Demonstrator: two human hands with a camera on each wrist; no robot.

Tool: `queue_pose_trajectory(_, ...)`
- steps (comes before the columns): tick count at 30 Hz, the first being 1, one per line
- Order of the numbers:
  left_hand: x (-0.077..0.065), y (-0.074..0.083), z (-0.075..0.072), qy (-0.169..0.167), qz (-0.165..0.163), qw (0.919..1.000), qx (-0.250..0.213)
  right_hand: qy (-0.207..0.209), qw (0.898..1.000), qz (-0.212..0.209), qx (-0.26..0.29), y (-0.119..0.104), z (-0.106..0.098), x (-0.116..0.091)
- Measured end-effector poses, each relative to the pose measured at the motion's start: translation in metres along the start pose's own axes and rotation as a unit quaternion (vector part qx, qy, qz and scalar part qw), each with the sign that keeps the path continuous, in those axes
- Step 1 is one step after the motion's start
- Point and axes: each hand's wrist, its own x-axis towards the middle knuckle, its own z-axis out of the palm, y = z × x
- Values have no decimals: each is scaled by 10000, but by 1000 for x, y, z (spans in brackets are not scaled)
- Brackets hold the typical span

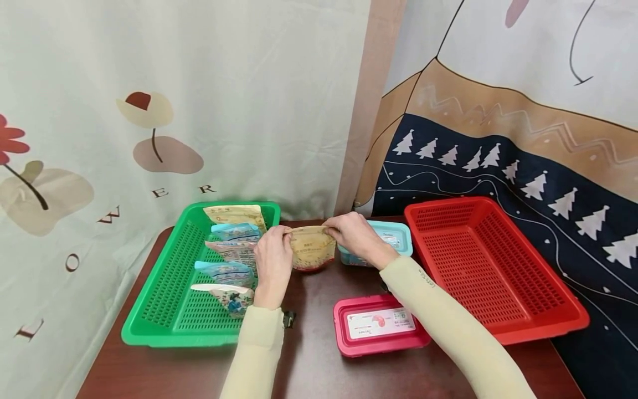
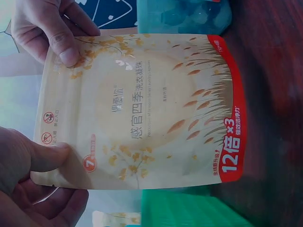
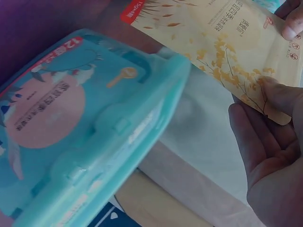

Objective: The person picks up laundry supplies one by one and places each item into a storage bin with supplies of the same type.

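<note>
A yellow laundry-capsule pouch [image 1: 313, 249] with a red bottom band is held up over the table between both hands. The left hand [image 1: 274, 260] pinches one top corner, thumb on the printed face. At the opposite top corner the right hand [image 1: 360, 237] pinches the pouch the same way. Printed leaves and grass cover the pouch front [image 2: 156, 109] in the left wrist view. Close behind the right hand stands a teal lidded box [image 3: 94, 127], partly hidden by that hand in the head view.
On the left a green basket [image 1: 164, 299] carries several pouches standing in a row, among them a blue pouch [image 1: 226, 274]. A pink lidded box [image 1: 381, 326] lies in front of the right forearm. A red basket [image 1: 490, 266] stands on the right. Curtains hang behind the table.
</note>
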Motion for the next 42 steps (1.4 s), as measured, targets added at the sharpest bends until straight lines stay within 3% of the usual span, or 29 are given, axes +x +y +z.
queue_pose_trajectory(10, -2, 12, -10, 668, 328, 9971, -184, 321, 9991, 9, 266, -10, -12, -4)
queue_pose_trajectory(20, -6, 25, -27, 1001, 612, 9918, -502, 729, 9967, -215, 296, -22, -24, -15)
queue_pose_trajectory(32, -8, 36, -56, 837, 925, 9887, -830, 1283, 9886, -465, 643, -43, -39, -37)
queue_pose_trajectory(42, -10, 34, -76, 545, 881, 9861, -1300, 1552, 9799, -487, 1157, -59, -49, -50)
